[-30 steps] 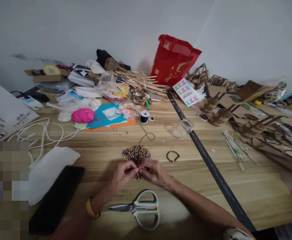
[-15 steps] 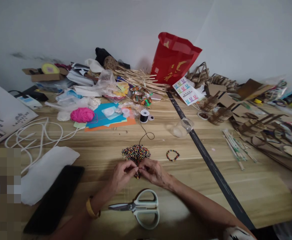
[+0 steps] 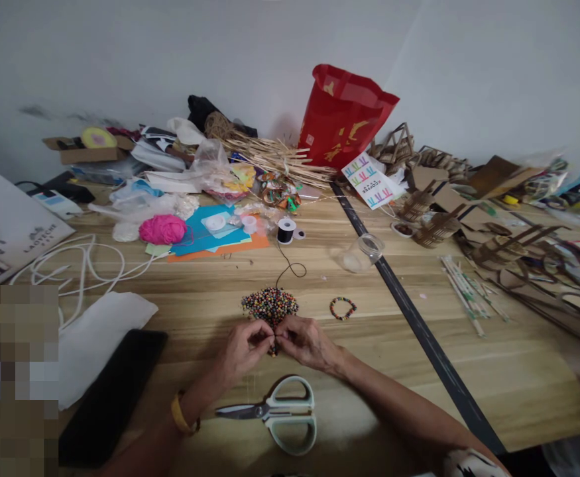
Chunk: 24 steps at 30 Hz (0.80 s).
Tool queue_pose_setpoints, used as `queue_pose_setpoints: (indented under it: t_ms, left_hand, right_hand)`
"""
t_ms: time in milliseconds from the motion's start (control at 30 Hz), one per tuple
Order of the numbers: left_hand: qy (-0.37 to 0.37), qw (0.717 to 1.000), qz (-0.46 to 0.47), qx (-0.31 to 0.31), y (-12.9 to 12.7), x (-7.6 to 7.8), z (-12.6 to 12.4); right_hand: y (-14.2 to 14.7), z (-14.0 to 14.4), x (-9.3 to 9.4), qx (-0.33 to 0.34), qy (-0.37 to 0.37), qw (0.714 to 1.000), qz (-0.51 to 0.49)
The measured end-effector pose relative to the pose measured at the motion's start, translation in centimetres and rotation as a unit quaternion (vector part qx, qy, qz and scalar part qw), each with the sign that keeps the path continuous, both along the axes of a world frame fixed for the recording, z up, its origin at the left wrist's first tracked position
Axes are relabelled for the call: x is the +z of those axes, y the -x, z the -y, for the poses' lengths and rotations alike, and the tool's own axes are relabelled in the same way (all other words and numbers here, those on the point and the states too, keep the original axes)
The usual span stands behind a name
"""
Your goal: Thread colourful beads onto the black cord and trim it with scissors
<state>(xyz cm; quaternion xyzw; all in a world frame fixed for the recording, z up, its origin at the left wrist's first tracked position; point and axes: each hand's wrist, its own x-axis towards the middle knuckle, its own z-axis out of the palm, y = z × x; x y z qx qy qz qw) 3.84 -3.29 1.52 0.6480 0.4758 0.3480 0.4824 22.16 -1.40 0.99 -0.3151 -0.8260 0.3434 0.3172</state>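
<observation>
Pinching together at the near edge of a heap of mixed-colour beads [image 3: 270, 306], the left hand [image 3: 244, 348] and the right hand [image 3: 305, 342] meet fingertip to fingertip on the tabletop [image 3: 369, 358]. Both hands are curled closed on something very small between them. It appears to be a short strung piece, for a few dark beads show just below the fingertips, but the item itself is too small to identify with certainty.

A black cord [image 3: 290, 268] runs from beyond the heap to a spool of black cord [image 3: 286, 230] well beyond the hands. Whether this cord reaches the fingers cannot be told, as the heap hides its near end.

One finished beaded bracelet [image 3: 343, 309] lies closed in a ring just to the right of the heap, apart from both hands. Judged from this, one piece is complete and a further piece is only begun. The heap remains large, so most of the stringing appears to be outstanding.

Grey-handled scissors [image 3: 280, 414] lie closed just on the near side of the hands, untouched. A black phone [image 3: 111, 397] and a white cloth [image 3: 101, 338] lie to the left of the left hand. A clear jar [image 3: 362, 255] lies on its side beyond the right hand.
</observation>
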Motion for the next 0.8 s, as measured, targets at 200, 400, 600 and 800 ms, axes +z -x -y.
queue_pose_setpoints:
  t_ms: [200, 400, 600, 800]
  left_hand:
    - [0.013, 1.000, 0.005, -0.006, -0.13, 0.00, 0.02]
    - [0.068, 0.995, 0.073, -0.016, -0.09, -0.32, -0.28]
    - [0.085, 0.994, 0.071, -0.020, -0.01, -0.08, -0.34]
    - [0.097, 0.992, 0.079, 0.022, -0.06, -0.17, -0.29]
  right_hand:
    - [0.05, 0.01, -0.09, -0.014, 0.051, 0.998, -0.015]
    - [0.10, -0.21, -0.19, -0.010, 0.131, 0.990, -0.058]
    - [0.02, -0.33, -0.51, -0.010, 0.135, 0.990, -0.048]
    - [-0.02, -0.38, -0.32, -0.013, 0.143, 0.989, -0.047]
